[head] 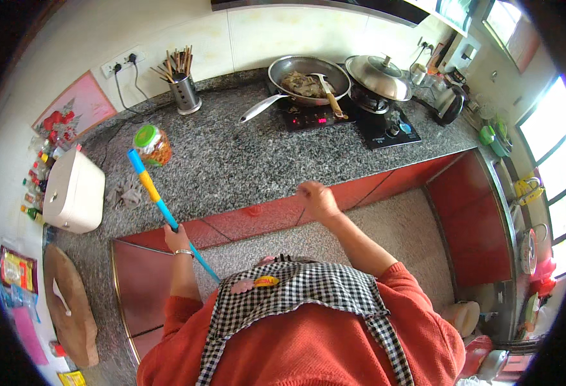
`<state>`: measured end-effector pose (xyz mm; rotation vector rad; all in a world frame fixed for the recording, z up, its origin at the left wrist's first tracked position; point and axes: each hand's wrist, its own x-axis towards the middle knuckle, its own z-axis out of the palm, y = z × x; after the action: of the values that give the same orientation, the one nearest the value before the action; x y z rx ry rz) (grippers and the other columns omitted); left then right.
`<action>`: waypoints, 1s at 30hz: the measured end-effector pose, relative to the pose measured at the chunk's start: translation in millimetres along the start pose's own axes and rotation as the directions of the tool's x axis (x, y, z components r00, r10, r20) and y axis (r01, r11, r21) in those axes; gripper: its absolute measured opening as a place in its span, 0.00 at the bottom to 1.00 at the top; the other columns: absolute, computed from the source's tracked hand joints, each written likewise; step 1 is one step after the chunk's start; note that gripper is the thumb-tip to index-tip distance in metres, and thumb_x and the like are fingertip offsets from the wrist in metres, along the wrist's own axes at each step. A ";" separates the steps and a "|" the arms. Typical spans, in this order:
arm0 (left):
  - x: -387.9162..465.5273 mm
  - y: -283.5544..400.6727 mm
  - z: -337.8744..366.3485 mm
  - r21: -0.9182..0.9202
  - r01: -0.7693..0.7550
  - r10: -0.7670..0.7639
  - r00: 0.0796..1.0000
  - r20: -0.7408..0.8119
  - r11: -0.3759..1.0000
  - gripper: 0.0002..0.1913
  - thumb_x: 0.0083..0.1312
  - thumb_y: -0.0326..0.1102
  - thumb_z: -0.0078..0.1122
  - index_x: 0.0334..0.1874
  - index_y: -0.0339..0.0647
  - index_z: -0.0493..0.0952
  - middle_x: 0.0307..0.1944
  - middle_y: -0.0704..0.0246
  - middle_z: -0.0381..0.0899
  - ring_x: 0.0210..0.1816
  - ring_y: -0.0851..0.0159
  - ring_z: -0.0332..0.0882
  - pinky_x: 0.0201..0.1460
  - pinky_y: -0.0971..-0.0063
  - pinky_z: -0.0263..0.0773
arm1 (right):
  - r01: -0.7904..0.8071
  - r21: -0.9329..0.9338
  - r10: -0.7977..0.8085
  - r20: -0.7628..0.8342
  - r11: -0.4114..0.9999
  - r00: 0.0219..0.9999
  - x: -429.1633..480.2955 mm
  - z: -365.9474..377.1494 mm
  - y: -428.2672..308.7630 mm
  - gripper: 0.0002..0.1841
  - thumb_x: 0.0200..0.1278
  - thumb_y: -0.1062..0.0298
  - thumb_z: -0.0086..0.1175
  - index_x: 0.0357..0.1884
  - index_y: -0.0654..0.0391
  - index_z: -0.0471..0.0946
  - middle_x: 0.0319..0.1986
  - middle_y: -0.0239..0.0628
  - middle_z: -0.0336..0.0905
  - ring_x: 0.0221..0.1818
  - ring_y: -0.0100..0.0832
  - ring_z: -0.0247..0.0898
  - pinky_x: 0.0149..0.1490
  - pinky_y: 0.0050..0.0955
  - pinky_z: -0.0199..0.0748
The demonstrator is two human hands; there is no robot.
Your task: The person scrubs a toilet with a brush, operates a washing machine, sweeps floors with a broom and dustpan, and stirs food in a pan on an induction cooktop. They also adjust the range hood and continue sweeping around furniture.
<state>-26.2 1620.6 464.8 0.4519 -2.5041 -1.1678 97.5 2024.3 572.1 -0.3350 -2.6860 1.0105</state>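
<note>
My left hand (pixel 177 239) is closed around a blue and yellow pole (pixel 167 212), whose top end reaches over the counter near a green-lidded jar (pixel 152 145). The pole's lower end is hidden behind my checked apron (pixel 302 280). At the counter's front edge is my right hand (pixel 319 200), its fingers curled; nothing can be made out in it. Farther back, a frying pan (pixel 262 107) stands on the left cooktop with browned food (pixel 302 85) and a spatula (pixel 328 94) in it. A lidded pan (pixel 379 79) sits to its right.
A metal holder of chopsticks (pixel 185 96) stands by the wall sockets. On the left are a white container (pixel 75 193), a crumpled cloth (pixel 127 193) and a wooden board (pixel 70 309). An electric kettle (pixel 449 105) is at the back right. Red cabinets (pixel 468 222) border the speckled floor.
</note>
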 end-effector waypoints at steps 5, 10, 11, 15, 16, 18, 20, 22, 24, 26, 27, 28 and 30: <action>-3.8 18.4 12.7 0.296 -0.005 0.075 0.971 -0.225 0.955 0.24 0.54 0.31 0.66 0.54 0.39 0.71 0.41 0.57 0.78 0.46 0.46 0.75 0.48 0.52 0.69 | -0.152 0.092 0.174 -0.326 0.984 0.929 61.4 -25.6 53.0 0.14 0.55 0.66 0.62 0.43 0.58 0.75 0.27 0.44 0.78 0.31 0.45 0.76 0.38 0.40 0.74; -5.2 52.1 8.0 0.302 -0.041 0.159 0.913 -0.376 0.952 0.36 0.52 0.33 0.67 0.65 0.42 0.64 0.56 0.56 0.71 0.57 0.47 0.68 0.56 0.51 0.66 | -0.210 -0.068 0.157 -0.453 0.975 0.877 119.7 -56.9 91.8 0.33 0.51 0.66 0.66 0.60 0.52 0.64 0.35 0.43 0.77 0.37 0.42 0.74 0.43 0.39 0.73; -5.2 62.8 6.5 0.307 -0.055 0.180 0.901 -0.396 0.950 0.37 0.52 0.32 0.67 0.66 0.42 0.63 0.57 0.56 0.69 0.59 0.46 0.66 0.56 0.50 0.65 | -0.188 -0.108 0.114 -0.483 0.976 0.868 131.4 -61.4 94.5 0.37 0.50 0.66 0.67 0.63 0.50 0.63 0.35 0.40 0.75 0.35 0.38 0.73 0.42 0.36 0.74; -6.0 115.4 9.2 0.348 -0.292 0.431 0.785 -0.445 0.891 0.37 0.55 0.32 0.63 0.68 0.42 0.59 0.62 0.54 0.62 0.64 0.45 0.59 0.60 0.47 0.59 | -0.095 -0.148 0.032 -0.379 0.984 0.925 171.7 -85.7 98.7 0.50 0.47 0.67 0.69 0.72 0.48 0.50 0.45 0.46 0.69 0.47 0.46 0.69 0.49 0.41 0.71; -10.9 132.9 13.4 0.361 -0.346 0.484 0.761 -0.432 0.866 0.36 0.56 0.32 0.63 0.68 0.42 0.59 0.62 0.54 0.62 0.64 0.45 0.59 0.61 0.48 0.59 | -0.001 -0.165 -0.056 -0.341 0.986 0.939 182.1 -95.3 99.0 0.53 0.45 0.66 0.70 0.73 0.44 0.49 0.45 0.46 0.68 0.47 0.47 0.68 0.50 0.41 0.71; -17.1 167.6 35.1 0.307 -0.444 0.539 0.729 -0.423 0.842 0.32 0.57 0.31 0.61 0.66 0.42 0.62 0.61 0.53 0.63 0.63 0.45 0.59 0.63 0.49 0.57 | 0.137 -0.173 -0.184 -0.295 0.975 0.938 200.7 -103.0 100.8 0.49 0.43 0.65 0.71 0.70 0.37 0.57 0.42 0.44 0.68 0.43 0.45 0.70 0.46 0.40 0.73; -25.3 205.9 61.8 0.273 -0.519 0.585 0.742 -0.328 0.810 0.28 0.58 0.31 0.60 0.62 0.42 0.67 0.61 0.53 0.63 0.63 0.46 0.59 0.63 0.51 0.56 | 0.260 -0.180 -0.296 -0.218 0.949 0.930 216.6 -110.6 104.4 0.43 0.42 0.64 0.71 0.65 0.35 0.67 0.38 0.41 0.68 0.39 0.42 0.71 0.43 0.39 0.74; -32.6 245.1 89.8 0.249 -0.574 0.624 0.745 -0.237 0.780 0.23 0.57 0.31 0.60 0.58 0.43 0.72 0.60 0.55 0.65 0.62 0.48 0.60 0.63 0.52 0.57 | 0.351 -0.275 -0.382 -0.067 0.895 0.922 231.3 -120.5 110.9 0.36 0.45 0.61 0.69 0.62 0.37 0.71 0.36 0.39 0.68 0.39 0.42 0.71 0.42 0.40 0.74; -35.1 286.8 117.8 0.203 -0.647 0.678 0.716 -0.170 0.735 0.20 0.57 0.31 0.60 0.54 0.44 0.76 0.58 0.58 0.68 0.59 0.50 0.63 0.61 0.54 0.58 | 0.435 -0.345 -0.460 0.012 0.832 0.888 247.6 -132.8 116.3 0.28 0.49 0.59 0.66 0.57 0.40 0.74 0.36 0.39 0.69 0.39 0.42 0.72 0.41 0.40 0.74; -29.0 321.3 143.5 0.123 -0.728 0.739 0.664 -0.117 0.674 0.17 0.56 0.32 0.61 0.50 0.45 0.77 0.54 0.62 0.71 0.57 0.52 0.66 0.60 0.54 0.58 | 0.483 -0.405 -0.506 0.057 0.776 0.861 261.1 -144.9 120.3 0.21 0.52 0.57 0.64 0.51 0.44 0.76 0.36 0.40 0.69 0.39 0.43 0.72 0.41 0.41 0.74; -27.5 335.6 155.5 0.167 -0.744 0.761 0.644 -0.081 0.647 0.18 0.55 0.32 0.62 0.49 0.47 0.77 0.53 0.64 0.72 0.55 0.53 0.68 0.60 0.56 0.59 | 0.524 -0.387 -0.546 0.060 0.759 0.836 266.0 -150.9 121.1 0.19 0.52 0.57 0.63 0.48 0.46 0.77 0.36 0.40 0.69 0.39 0.43 0.72 0.40 0.41 0.74; -26.2 347.4 167.4 0.205 -0.745 0.769 0.636 -0.065 0.634 0.17 0.55 0.33 0.62 0.49 0.48 0.77 0.53 0.65 0.72 0.54 0.54 0.69 0.60 0.56 0.59 | 0.544 -0.379 -0.564 0.068 0.749 0.823 268.9 -156.6 121.9 0.17 0.53 0.56 0.63 0.45 0.47 0.77 0.36 0.40 0.69 0.40 0.43 0.72 0.40 0.41 0.75; -17.7 364.1 185.8 0.236 -0.750 0.772 0.636 0.000 0.618 0.17 0.54 0.34 0.63 0.48 0.49 0.76 0.51 0.67 0.73 0.53 0.55 0.71 0.60 0.56 0.59 | 0.553 -0.365 -0.571 0.068 0.749 0.818 273.0 -167.5 122.0 0.14 0.53 0.56 0.62 0.40 0.48 0.76 0.36 0.40 0.70 0.40 0.44 0.72 0.40 0.40 0.75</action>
<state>-141.6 1975.2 633.1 -0.4949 -2.3114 -0.5026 -92.2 2297.8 654.0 0.3810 -2.6481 0.3062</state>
